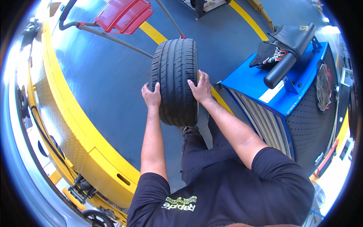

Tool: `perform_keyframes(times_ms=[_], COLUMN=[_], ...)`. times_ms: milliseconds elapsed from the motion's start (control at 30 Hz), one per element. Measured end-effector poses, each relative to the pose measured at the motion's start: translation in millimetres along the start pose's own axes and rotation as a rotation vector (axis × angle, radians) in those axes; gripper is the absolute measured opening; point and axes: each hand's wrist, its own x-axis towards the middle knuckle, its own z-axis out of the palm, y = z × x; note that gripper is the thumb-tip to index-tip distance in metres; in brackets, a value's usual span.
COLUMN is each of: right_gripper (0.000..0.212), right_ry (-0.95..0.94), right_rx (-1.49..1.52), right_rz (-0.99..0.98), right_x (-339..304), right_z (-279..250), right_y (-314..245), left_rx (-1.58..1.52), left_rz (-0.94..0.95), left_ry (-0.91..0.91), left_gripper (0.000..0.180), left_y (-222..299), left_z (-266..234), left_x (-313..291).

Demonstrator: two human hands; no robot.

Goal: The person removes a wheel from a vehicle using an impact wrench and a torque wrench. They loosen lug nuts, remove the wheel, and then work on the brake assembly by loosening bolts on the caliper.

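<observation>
A black car tire point(175, 81) stands upright in front of my legs, its grooved tread facing up toward me. My left hand point(152, 96) presses on its left side, with the thumb at the tread's edge. On the opposite side my right hand point(201, 89) grips the tire, thumb against the tread edge and fingers round the sidewall. Between them the two hands hold the tire. Both sidewalls are mostly out of sight, and so is whatever sits inside the tire.
A yellow lift platform point(81, 128) runs along my left. To the right is a blue tool cabinet point(261, 81) with a black padded handle point(283, 68) and dark cloth on top. A red-seated stool point(124, 15) with grey legs stands ahead, close to the tire. Yellow lines point(153, 33) cross the blue floor.
</observation>
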Motion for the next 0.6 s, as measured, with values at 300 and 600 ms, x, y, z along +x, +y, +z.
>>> perform_keyframes(times_ms=[300,600], right_gripper=[0.072,0.071], right_ry=[-0.462,-0.687], right_rx=[-0.534,-0.658], right_rz=[-0.599,-0.858], right_x=[-65.9,4.9], right_z=[-68.3,-72.8], right_y=[-27.5,9.2], left_rx=[0.101,-0.376], left_rz=[-0.298,-1.372], left_ry=[-0.554,-0.257], left_gripper=[0.056,0.049], left_y=[-107.8,-143.2], left_z=[-98.7,-103.9], left_x=[-290.9,-612.9])
